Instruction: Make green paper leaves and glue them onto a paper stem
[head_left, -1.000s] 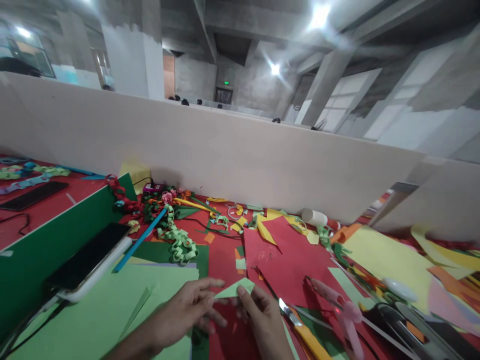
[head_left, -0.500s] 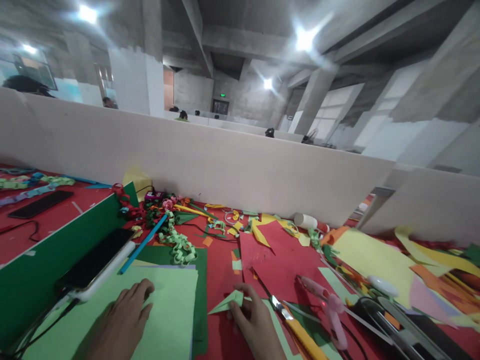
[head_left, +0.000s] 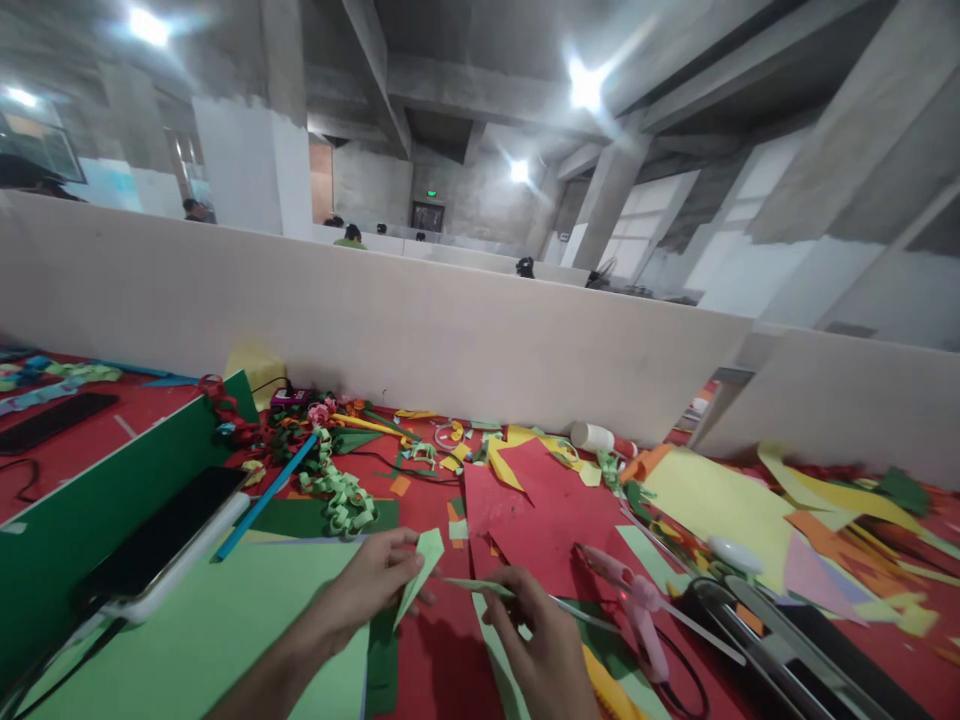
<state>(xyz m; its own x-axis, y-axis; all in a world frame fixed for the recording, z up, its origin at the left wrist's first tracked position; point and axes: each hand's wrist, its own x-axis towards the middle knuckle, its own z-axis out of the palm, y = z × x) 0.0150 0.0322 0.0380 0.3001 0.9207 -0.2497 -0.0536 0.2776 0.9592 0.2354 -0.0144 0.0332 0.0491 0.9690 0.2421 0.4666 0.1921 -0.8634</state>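
So the small light-green folded paper piece [head_left: 421, 570] sits pinched in your left hand [head_left: 367, 590], its long axis tilting up and away from you, right above the red tabletop [head_left: 442, 650]. Your right hand [head_left: 536, 640] is just beside it, fingers closed on what looks like a thin pale-green paper strip [head_left: 480, 588] running sideways toward the left hand, though it's blurry. The big light-green paper sheet [head_left: 225, 620] lies under your left wrist.

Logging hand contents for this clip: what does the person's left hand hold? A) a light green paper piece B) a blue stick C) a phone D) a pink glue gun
A: the left hand pinches a light green paper piece between its fingertips.
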